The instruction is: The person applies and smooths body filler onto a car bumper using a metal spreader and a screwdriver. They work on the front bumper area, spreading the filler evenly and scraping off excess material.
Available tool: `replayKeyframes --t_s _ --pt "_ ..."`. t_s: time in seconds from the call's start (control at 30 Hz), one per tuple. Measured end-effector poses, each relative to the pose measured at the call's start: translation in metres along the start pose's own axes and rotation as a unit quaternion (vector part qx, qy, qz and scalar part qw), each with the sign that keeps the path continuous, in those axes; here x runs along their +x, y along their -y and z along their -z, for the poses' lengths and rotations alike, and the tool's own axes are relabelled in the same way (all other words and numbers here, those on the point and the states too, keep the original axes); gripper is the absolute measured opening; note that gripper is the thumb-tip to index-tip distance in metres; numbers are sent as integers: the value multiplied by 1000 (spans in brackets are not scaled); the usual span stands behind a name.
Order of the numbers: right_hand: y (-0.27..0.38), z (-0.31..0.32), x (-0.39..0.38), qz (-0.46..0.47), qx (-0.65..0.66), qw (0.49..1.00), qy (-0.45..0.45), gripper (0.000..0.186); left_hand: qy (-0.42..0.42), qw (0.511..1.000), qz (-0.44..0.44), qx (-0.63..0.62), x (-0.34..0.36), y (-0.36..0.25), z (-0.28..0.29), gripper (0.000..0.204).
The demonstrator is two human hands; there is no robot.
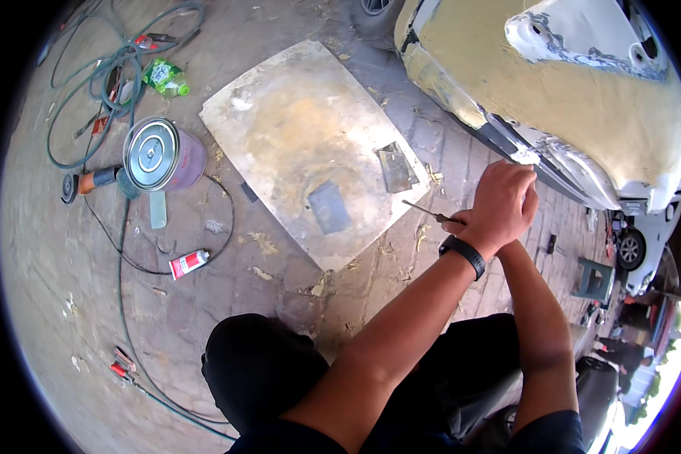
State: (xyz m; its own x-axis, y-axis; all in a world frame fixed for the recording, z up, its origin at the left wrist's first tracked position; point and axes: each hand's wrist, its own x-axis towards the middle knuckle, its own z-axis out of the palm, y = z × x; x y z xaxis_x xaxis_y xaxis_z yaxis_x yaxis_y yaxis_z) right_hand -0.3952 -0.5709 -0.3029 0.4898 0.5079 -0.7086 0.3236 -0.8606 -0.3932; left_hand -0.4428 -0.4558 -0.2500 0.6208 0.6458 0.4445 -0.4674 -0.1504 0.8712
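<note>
My left hand (507,198), with a dark band on its wrist, is closed at the lower edge of a car bumper (605,129) coated in beige filler. A small white patch (525,156) shows by its fingertips; what the fingers hold is hidden. Crossing beneath the left wrist, my right hand (458,222) is mostly covered. Its visible fingertips close on a thin tool (430,213) that looks like a screwdriver, its metal shaft pointing left. Below the tool's tip lies a stained pale board (280,113), bearing a grey sheet (329,207) and a dark-framed plate (395,168).
To the left stand a lidded metal can (153,153), an angle grinder (91,181) and a red-and-white tube (189,263). A green bottle (166,78) lies near a coiled hose (76,163). A grey stool (594,280) stands at the right on brick paving.
</note>
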Motion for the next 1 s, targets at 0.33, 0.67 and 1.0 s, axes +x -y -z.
replayKeyframes --t_s 0.33,0.67,1.0 --pt "47 11 -36 -88 -20 996 23 52 -267 934 128 -200 111 54 94 58" --pt "17 1 -28 36 46 998 -21 42 -73 982 -30 174 68 22 8 89" --pt "56 26 -52 -20 -59 998 -26 38 -114 973 -143 138 108 -15 22 76"
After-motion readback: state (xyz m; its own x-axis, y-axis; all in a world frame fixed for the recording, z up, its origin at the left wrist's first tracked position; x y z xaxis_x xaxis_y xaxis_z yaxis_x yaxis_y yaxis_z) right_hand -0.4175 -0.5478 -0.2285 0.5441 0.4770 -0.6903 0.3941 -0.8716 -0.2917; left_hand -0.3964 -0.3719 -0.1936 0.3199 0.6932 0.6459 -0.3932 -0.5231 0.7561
